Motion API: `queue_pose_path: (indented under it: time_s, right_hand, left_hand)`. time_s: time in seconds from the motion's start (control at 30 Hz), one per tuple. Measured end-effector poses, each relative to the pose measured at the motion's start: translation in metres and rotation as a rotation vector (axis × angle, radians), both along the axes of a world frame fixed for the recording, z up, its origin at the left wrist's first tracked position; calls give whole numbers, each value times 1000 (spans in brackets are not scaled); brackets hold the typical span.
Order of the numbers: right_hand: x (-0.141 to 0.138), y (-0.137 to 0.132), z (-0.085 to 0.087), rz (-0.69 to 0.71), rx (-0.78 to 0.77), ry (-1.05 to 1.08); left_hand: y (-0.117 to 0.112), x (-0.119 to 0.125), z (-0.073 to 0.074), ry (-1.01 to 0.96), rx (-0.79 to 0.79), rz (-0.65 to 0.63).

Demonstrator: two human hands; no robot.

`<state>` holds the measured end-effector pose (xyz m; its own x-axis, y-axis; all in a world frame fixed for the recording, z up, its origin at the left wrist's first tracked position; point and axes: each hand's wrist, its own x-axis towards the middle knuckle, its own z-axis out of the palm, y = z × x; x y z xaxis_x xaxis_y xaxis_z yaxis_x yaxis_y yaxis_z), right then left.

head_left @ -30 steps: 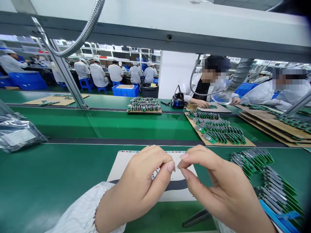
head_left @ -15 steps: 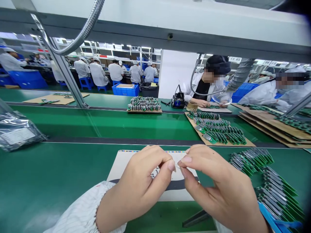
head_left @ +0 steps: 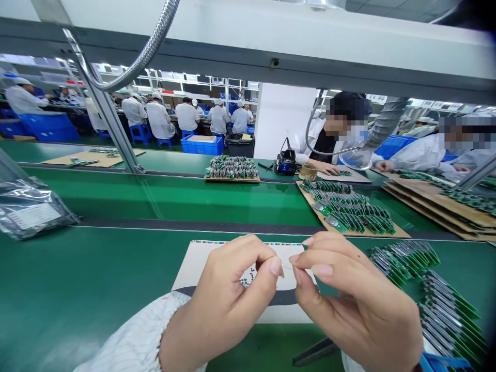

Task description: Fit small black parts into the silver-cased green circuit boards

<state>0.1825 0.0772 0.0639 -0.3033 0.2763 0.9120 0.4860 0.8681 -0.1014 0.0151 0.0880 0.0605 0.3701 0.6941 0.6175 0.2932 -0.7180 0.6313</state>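
Note:
Both hands are held close together above a pale card (head_left: 194, 266) with a dark curved stripe. My left hand (head_left: 228, 294) is closed, its thumb and forefinger pinched on something too small to make out. Facing it across a narrow gap, my right hand (head_left: 360, 299) also pinches with thumb and forefinger; whatever lies between those tips is hidden or too fine to name. Small black parts (head_left: 247, 279) lie scattered on the card, partly behind my left hand. To the right of my right hand, rows of green circuit boards (head_left: 449, 310) lean on the green table.
A silvery plastic bag (head_left: 34, 209) lies at left. Beyond a dark rail, cardboard sheets (head_left: 321, 219) bear more boards. A dark bar-like object (head_left: 315, 352) shows below my right hand. Co-workers sit opposite. A metal hose (head_left: 147, 57) hangs from the overhead beam (head_left: 248, 46).
The pinched fingertips of my two hands have moved slightly apart, and the right fingers have shifted. The co-worker's hand opposite has moved. The whole view has shifted a little.

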Motion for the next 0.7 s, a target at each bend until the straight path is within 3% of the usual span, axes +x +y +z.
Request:
queue_pose_path:
  time_s: [0.13, 0.3, 0.37, 0.53, 0.7]
  right_hand:
    - [3, 0, -2, -4, -63, 65]
    - [8, -6, -8, 107, -370, 157]
    - [8, -8, -9, 141, -414, 152]
    - [4, -7, -5, 137, -367, 114]
    - [4, -2, -1, 40, -148, -36]
  left_hand:
    - [1, 0, 0, -18, -12, -3]
    - [-1, -1, 0, -23, 4, -13]
    - [-2, -2, 0, -4, 28, -9]
    - [-1, -2, 1, 34, 55, -7]
    - [0, 0, 2, 30, 27, 16]
